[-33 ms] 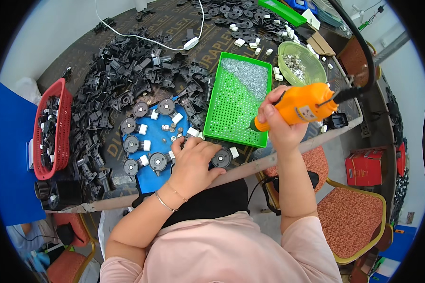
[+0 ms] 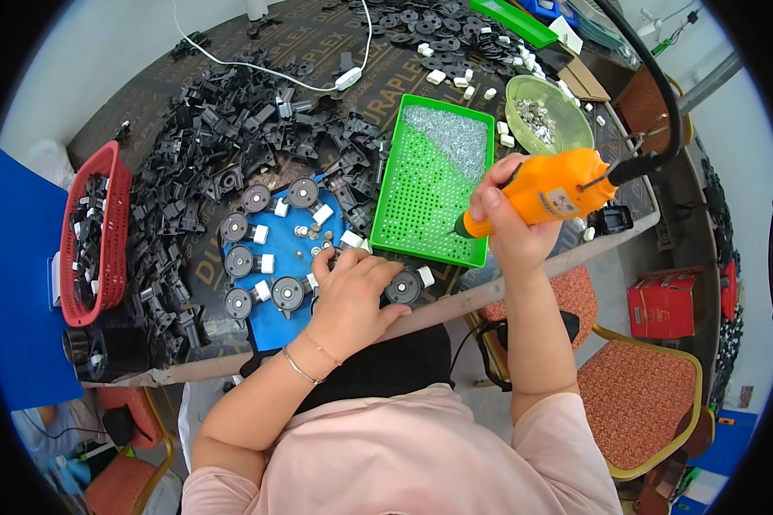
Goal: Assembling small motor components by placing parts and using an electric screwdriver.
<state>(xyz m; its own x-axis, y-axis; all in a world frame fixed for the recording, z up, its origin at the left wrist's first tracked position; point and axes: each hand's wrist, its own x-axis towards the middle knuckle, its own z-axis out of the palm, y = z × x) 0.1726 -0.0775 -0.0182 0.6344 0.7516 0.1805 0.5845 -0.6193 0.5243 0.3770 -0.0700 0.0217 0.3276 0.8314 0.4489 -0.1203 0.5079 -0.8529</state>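
My left hand [image 2: 352,292] lies low over a blue mat [image 2: 270,330], its thumb and forefinger closed around the sides of a dark round part with a white block [image 2: 403,288]. Its other fingertips reach toward small silver metal caps [image 2: 315,233]. More dark round parts [image 2: 289,294] with white blocks stand on the mat to the left. An orange electric screwdriver [image 2: 545,196] is gripped in my right hand [image 2: 520,227]. The screwdriver's tip points left, over the near right corner of a green perforated tray [image 2: 386,215] that holds a heap of silver screws [image 2: 455,137].
Black plastic parts [image 2: 223,129] are piled across the left of the table. A red basket [image 2: 116,240] stands at the far left. Beyond the tray sit a pale green bowl [image 2: 575,129] and scattered white blocks [image 2: 435,77]. A white cable [image 2: 275,75] crosses the back; chairs [image 2: 636,399] stand right.
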